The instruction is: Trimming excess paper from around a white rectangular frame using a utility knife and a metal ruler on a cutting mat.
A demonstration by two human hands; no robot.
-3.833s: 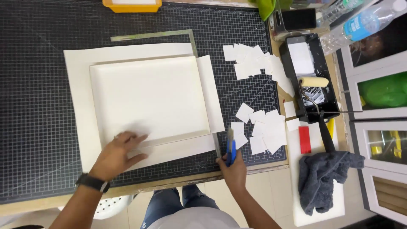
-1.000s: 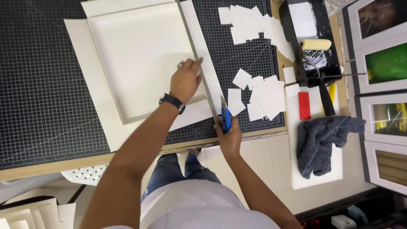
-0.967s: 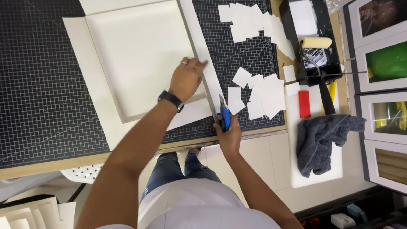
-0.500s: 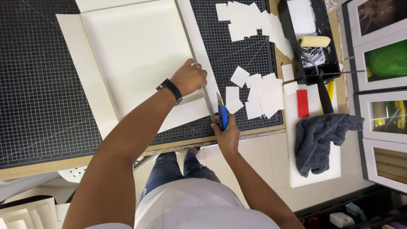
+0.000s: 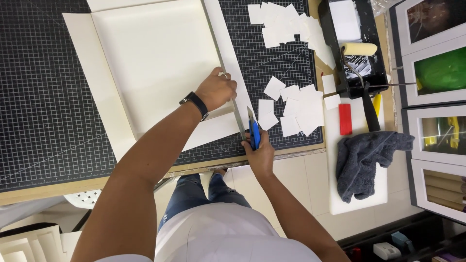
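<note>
Now the left hand (image 5: 217,90), which pressed the near strip of the white board (image 5: 160,63) a few seconds ago, has moved across to the board's right edge, where its fingers (image 5: 225,77) are clenched down on a metal ruler (image 5: 232,99) lying along that edge on the black cutting mat (image 5: 43,126). Meanwhile the right hand (image 5: 259,153) grips a blue utility knife (image 5: 254,131) at the ruler's near end, close to the front edge of the bench (image 5: 58,187), so a cut along this side looks started, with white offcut squares (image 5: 296,109) just beside it.
</note>
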